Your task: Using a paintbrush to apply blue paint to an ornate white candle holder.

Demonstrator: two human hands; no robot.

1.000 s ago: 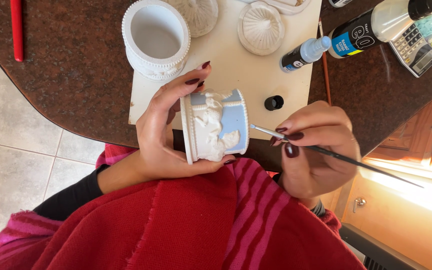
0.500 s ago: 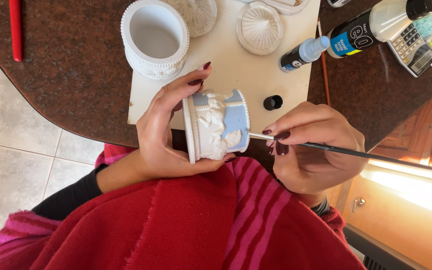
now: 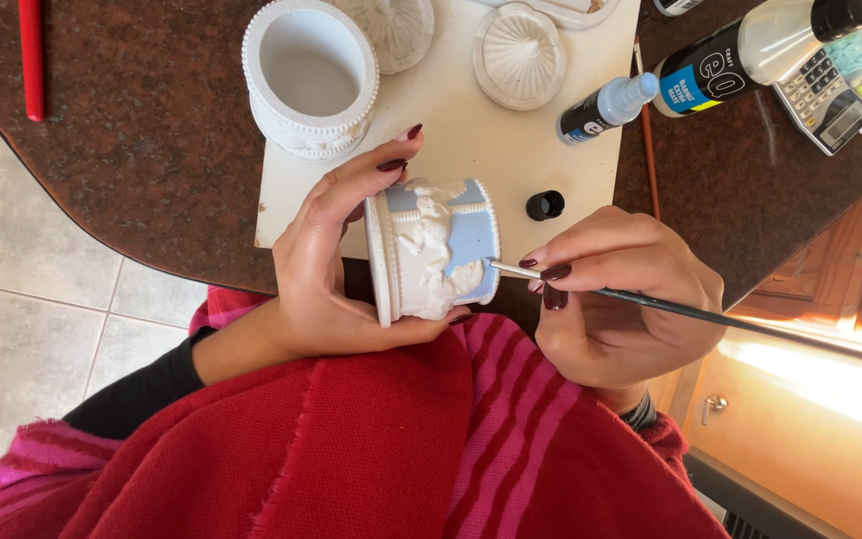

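**Brush tip on the relief pot, held over the lap**

I see the small plaster pot [image 3: 436,250] lying on its side in the air, just off the table [image 3: 132,170] edge and above the red shawl [image 3: 351,449]. Its raised figures are white; the flat ground behind them is partly painted pale blue. The left hand [image 3: 326,265] wraps it from the open end, thumb underneath, fingers curled over the top, so the grip is closed on the pot. The right hand [image 3: 616,299] pinches a thin paintbrush [image 3: 650,302] between thumb and forefinger, closed on the handle; the bristle end touches the blue band at the pot's right rim. The dark handle runs out to the right.

Beyond the pot, on the table, a pale board [image 3: 471,150] carries a second, unpainted white pot [image 3: 309,75] standing upright and a ribbed white lid [image 3: 519,55]. A black bottle cap [image 3: 545,205] sits on the board near the right hand. A small paint bottle [image 3: 606,107] lies tilted at the board's right edge, a larger one [image 3: 760,50] past it, beside a calculator [image 3: 830,95]. A red pen [image 3: 31,55] lies far left.
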